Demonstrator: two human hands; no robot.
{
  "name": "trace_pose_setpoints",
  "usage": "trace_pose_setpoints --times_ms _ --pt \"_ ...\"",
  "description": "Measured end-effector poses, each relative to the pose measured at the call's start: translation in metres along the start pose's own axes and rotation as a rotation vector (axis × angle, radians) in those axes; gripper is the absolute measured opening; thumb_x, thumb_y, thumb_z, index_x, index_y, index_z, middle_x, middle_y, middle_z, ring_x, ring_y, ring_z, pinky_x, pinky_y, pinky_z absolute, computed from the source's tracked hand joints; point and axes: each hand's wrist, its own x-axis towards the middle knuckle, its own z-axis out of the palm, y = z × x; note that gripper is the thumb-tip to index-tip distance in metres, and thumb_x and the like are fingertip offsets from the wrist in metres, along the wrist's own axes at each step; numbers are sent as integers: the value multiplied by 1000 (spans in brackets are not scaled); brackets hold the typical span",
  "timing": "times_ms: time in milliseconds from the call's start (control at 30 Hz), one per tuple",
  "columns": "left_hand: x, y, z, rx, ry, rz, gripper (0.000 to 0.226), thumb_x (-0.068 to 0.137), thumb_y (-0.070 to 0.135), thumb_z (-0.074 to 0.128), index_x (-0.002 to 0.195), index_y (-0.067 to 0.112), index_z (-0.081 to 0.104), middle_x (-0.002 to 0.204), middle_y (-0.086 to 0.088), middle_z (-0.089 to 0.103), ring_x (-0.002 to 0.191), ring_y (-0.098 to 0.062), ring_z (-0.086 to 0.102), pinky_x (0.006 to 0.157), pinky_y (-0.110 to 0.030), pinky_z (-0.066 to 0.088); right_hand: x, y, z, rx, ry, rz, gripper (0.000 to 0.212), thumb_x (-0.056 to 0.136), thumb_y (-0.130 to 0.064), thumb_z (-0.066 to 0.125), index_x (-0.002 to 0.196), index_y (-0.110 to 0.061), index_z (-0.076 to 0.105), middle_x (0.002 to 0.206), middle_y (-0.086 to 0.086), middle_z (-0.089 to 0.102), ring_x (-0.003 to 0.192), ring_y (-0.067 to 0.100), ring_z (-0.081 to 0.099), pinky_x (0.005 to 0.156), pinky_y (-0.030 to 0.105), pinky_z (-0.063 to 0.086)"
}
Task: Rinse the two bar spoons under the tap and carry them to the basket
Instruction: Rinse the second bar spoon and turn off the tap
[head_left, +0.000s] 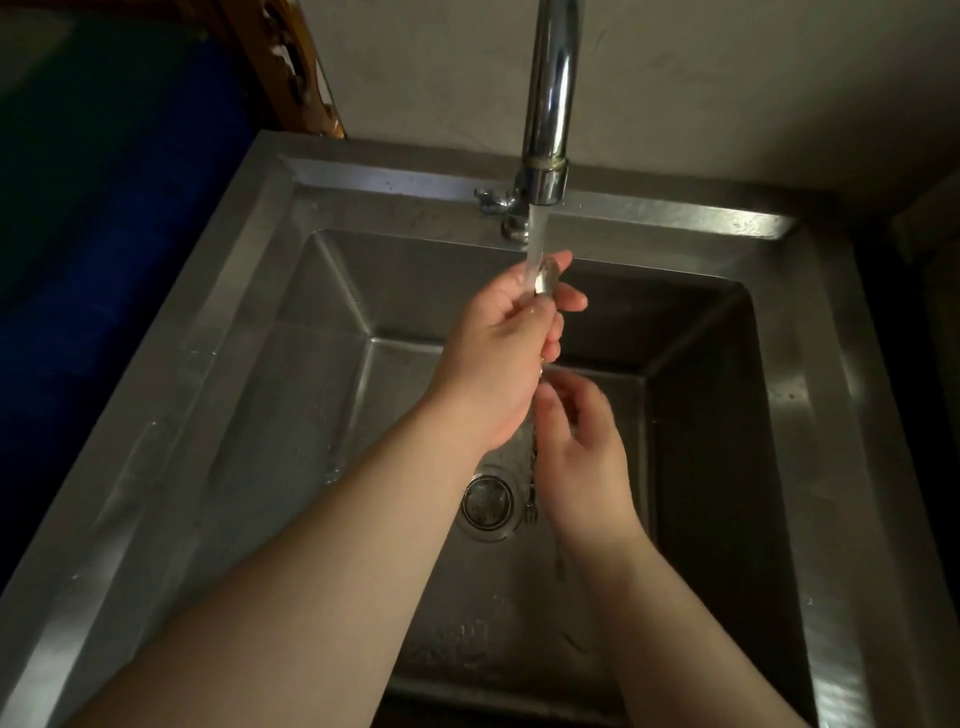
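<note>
Both forearms reach over the sink (249, 291); left hand (498, 358) and right hand (582, 447) grip bar spoons (545, 278) mid-basin under the tap (545, 104).

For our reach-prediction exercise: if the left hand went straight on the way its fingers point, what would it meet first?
Probably the tap: the left hand, holding the bar spoons in the water stream, points up and away towards the spout. Depth is unclear.

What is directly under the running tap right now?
A spoon bowl sits in the water stream, held by the left hand. The handle is mostly covered by both hands; a second spoon cannot be confirmed.
</note>
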Motion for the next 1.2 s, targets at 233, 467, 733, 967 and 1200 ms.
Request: trace_pose_setpoints --times_ms 233,467,733,967,1200 --pt "2 18 -3 132 24 47 22 96 15 49 106 28 65 95 5 76 81 -10 71 71 -18 53 18 -19 10 259 -97 11 29 99 -26 46 81 -12 62 59 5 49 53 11 43 46 25 38" --pt "-5 24 -19 363 51 -29 17 86 16 64 97 27 72 88 5 76 85 -9 69 75 -28 54 30 -28 15 286 -82 -18 37 98 -35 49 72 -10 59 57 -4 47 53 11 39 47 28 32" --pt "-7 25 -20 365 219 6 17 94 24 59 84 26 73 71 7 70 60 -8 63 42 -21 43 25 -32 12 262 -191 -71 25 101 -19 48 91 -6 67 59 -5 61 50 10 51 48 25 42" --pt "2 35 -22 142 382 44 14 96 14 57 89 11 69 67 1 68 56 -8 60 48 -14 44 30 -38 5 64 -237 -33 29 100 -26 48 84 -11 67 54 -4 60 41 6 44 42 21 35" --pt "5 37 -38 8 546 -3 15 99 22 54 89 17 64 70 6 70 58 -6 64 49 -16 39 52 -51 -15 -466 -306 -178 38 96 -42 48 73 -16 63 57 0 63 43 7 52 45 24 43"
